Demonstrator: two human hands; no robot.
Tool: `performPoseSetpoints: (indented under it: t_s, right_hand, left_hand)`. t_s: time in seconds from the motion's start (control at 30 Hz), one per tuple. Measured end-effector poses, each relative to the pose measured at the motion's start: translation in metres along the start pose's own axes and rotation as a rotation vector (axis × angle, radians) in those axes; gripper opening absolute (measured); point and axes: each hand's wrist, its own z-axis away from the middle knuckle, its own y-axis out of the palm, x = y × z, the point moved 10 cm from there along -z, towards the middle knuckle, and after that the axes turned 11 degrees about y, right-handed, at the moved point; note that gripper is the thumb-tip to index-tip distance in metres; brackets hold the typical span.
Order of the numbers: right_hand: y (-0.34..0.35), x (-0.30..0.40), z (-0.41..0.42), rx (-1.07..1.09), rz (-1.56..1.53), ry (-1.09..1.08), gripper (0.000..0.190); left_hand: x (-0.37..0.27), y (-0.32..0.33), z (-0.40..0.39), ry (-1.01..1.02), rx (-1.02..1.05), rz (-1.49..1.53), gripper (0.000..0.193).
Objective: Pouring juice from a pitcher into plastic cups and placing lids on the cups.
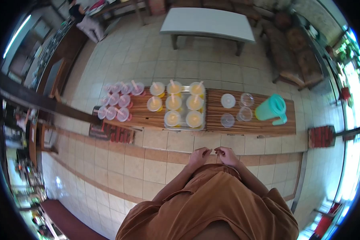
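My left hand (199, 155) and my right hand (227, 155) are close together in front of my waist, fingers curled inward and fingertips nearly meeting. Whether anything small is pinched in them cannot be made out. Beyond them stands a long striped wooden table (216, 109). Its metal tray (184, 112) bears several lidded cups of yellow drink (173, 103); the front two show no straw, while others have pale straws. Two more yellow cups (154, 104) stand left of the tray. Farther left are several pink-tinted cups (124, 100) with lids and straws.
Right of the tray are a white round lid or stack of lids (228, 101), clear plastic cups or lids (245, 114) and a teal pitcher (273, 108). Brick posts (321, 136) flank the table. Behind are a white-topped table (208, 24), a sofa (294, 57) and a person (88, 24).
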Motion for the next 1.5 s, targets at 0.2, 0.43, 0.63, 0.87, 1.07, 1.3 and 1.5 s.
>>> performPoseSetpoints:
  t_s: [0.2, 0.43, 0.63, 0.87, 1.07, 1.3, 1.5]
  right_hand:
    - [-0.052, -0.181, -0.003, -0.149, -0.062, 0.173, 0.032]
    - [-0.091, -0.256, 0.029, -0.030, -0.109, 0.419, 0.041]
    - [-0.179, -0.235, 0.020, -0.290, -0.111, 0.277, 0.041]
    - [-0.329, -0.159, 0.060, -1.009, -0.153, -0.022, 0.047]
    - [-0.384, -0.074, 0.071, -1.036, -0.164, -0.365, 0.058]
    - [-0.390, -0.095, 0.026, -0.791, -0.475, -0.162, 0.046]
    - [-0.384, -0.105, -0.005, -0.653, -0.776, -0.266, 0.044]
  left_hand:
    - [0.121, 0.068, 0.029, -0.173, 0.434, -0.283, 0.038]
    - [0.093, 0.137, 0.012, -0.155, 0.487, -0.248, 0.040]
    - [-0.027, 0.175, -0.075, 0.137, 0.195, -0.307, 0.065]
    - [-0.085, 0.206, -0.176, 0.163, 0.020, -0.724, 0.105]
    - [-0.060, 0.219, -0.209, -0.126, 0.052, -0.762, 0.128]
    - [-0.050, 0.239, -0.227, -0.190, 0.023, -0.636, 0.114]
    - [-0.042, 0.235, -0.225, 0.037, -0.100, -0.567, 0.100]
